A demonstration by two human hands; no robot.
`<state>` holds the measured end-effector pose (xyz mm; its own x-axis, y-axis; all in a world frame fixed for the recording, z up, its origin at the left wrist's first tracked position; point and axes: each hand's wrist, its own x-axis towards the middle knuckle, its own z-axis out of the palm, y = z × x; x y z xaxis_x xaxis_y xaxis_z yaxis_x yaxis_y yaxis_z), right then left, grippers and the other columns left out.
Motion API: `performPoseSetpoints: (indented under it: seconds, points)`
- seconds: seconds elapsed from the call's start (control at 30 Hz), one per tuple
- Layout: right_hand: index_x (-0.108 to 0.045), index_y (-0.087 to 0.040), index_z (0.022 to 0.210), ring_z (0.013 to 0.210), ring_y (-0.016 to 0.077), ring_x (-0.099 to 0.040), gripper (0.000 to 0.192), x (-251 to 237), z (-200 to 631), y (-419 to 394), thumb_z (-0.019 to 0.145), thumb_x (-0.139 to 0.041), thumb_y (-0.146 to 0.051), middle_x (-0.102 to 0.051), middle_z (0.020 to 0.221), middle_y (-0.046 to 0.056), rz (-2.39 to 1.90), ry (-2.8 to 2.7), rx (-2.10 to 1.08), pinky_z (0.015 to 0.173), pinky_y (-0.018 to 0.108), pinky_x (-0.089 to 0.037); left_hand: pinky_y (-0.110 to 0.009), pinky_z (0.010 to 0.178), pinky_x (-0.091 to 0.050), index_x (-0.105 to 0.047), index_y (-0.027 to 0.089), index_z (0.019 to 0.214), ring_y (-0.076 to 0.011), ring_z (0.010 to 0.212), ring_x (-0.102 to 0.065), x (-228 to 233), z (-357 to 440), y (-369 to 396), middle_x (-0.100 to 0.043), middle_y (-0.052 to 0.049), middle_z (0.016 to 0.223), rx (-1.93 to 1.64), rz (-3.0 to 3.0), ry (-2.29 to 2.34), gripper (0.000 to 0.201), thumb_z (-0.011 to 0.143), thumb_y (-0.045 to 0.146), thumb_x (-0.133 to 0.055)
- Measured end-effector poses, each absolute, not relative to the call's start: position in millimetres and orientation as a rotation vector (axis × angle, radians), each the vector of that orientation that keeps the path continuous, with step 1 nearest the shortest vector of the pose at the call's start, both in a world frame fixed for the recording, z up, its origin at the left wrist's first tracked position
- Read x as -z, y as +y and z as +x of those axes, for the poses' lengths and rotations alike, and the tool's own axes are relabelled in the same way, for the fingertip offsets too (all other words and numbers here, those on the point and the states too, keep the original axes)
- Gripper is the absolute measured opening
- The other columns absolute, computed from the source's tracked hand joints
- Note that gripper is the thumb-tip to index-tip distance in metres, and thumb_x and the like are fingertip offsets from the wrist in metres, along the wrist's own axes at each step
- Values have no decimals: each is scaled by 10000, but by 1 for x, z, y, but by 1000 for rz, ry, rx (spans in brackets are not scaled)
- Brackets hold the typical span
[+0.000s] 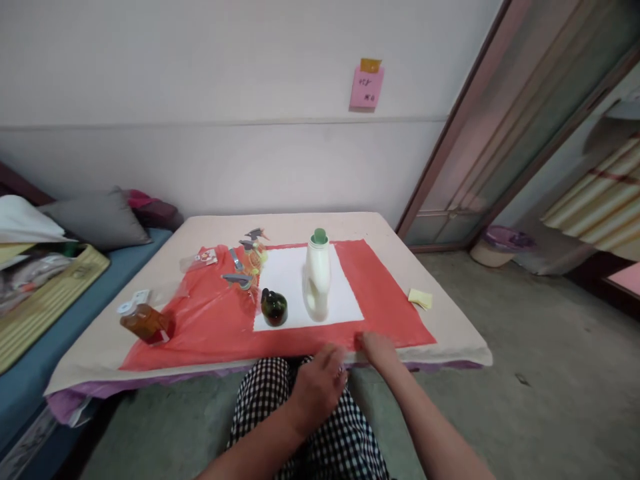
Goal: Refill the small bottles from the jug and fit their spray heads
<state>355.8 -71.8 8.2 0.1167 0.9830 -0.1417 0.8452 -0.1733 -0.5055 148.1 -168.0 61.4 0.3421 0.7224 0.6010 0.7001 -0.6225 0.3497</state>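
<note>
A cream plastic bottle [319, 277] with a moulded handle stands upright on a white sheet [295, 267], a green cap [319, 235] at its mouth. Left of it sits a small, round, dark green container [275, 309]. A red cloth [370, 273] lies under the sheet. My left hand [320, 387] is over my lap near the table's front edge, fingers loosely apart with nothing in them. My right hand [379, 350] rests at the front edge of the red cloth. Its fingers are bent and blurred, so any hold on the cloth is unclear.
On the left lie an amber bottle [147, 323] with a white cap, a clear plastic bag [197, 260] and several grey-handled items [240, 280]. Yellow sticky notes [421, 298] are at the right. A wall [250, 167] closes the back; a bed [120, 260] adjoins the left.
</note>
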Motion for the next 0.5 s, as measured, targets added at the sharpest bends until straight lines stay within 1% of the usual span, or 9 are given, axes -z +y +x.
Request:
performPoseSetpoints:
  seconds: [0.07,0.13,0.2,0.27,0.3,0.33,0.37,0.43,0.5]
  points:
    - [-663,-154,1008,883,176,-662,227,-14,356,-79,936,-613,-363,-695,968,56,-2076,-1828,-684,852,403,-551,-326,914,-608,-554,185,1309,-197,1099,-702,-40,109,-163,-710,-102,1224,-1246,2372,1660,335,995,228,-444]
    - [-681,-159,959,881,220,-682,184,-21,351,-82,934,-567,-301,-720,917,96,-2009,-1831,-678,882,438,-528,-351,873,-625,-567,170,1282,-213,1042,-725,-21,79,-160,-728,-103,1173,-1281,2260,1873,321,984,219,-459]
    - [-686,-168,1050,1001,273,-684,249,-30,336,-76,919,-520,-301,-730,1057,162,-1902,-1804,-656,945,459,-495,-373,849,-632,-572,144,1262,-226,1005,-736,-6,62,-158,-736,-121,1135,-1300,2226,1995,312,986,211,-443]
    - [-638,-169,1207,1174,293,-629,398,-39,315,-61,887,-528,-379,-665,1276,186,-1783,-1748,-641,1009,447,-466,-384,837,-635,-584,145,1247,-232,989,-741,4,56,-156,-744,-122,1104,-1297,2230,2029,307,990,206,-427]
    - [-614,-162,1249,1219,294,-604,476,-42,303,-51,858,-553,-428,-637,1329,186,-1732,-1710,-642,1019,437,-462,-379,840,-634,-593,153,1239,-228,990,-741,6,57,-156,-747,-116,1099,-1288,2248,2016,304,991,201,-424]
    - [-612,-152,1245,1208,295,-610,533,-45,291,-40,821,-584,-473,-646,1315,187,-1692,-1668,-653,1000,424,-477,-367,850,-632,-603,162,1229,-220,995,-740,8,59,-156,-750,-108,1099,-1275,2273,1989,299,991,196,-426]
    - [-633,-146,1196,1138,294,-644,552,-47,278,-29,779,-614,-506,-686,1239,182,-1663,-1623,-673,945,409,-506,-351,863,-628,-614,170,1217,-210,1002,-738,9,62,-156,-752,-99,1101,-1261,2304,1956,293,992,191,-429]
    - [-680,-151,1018,899,272,-697,496,-48,256,-8,698,-663,-530,-754,984,137,-1630,-1523,-728,775,366,-542,-325,872,-623,-633,178,1192,-194,1000,-738,9,65,-156,-758,-86,1091,-1239,2361,1901,286,994,182,-426]
    - [-675,-163,841,693,239,-672,395,-44,239,7,648,-675,-508,-735,755,83,-1609,-1409,-773,625,330,-518,-320,854,-627,-642,175,1171,-192,973,-742,7,66,-155,-763,-83,1063,-1223,2394,1886,286,997,177,-414]
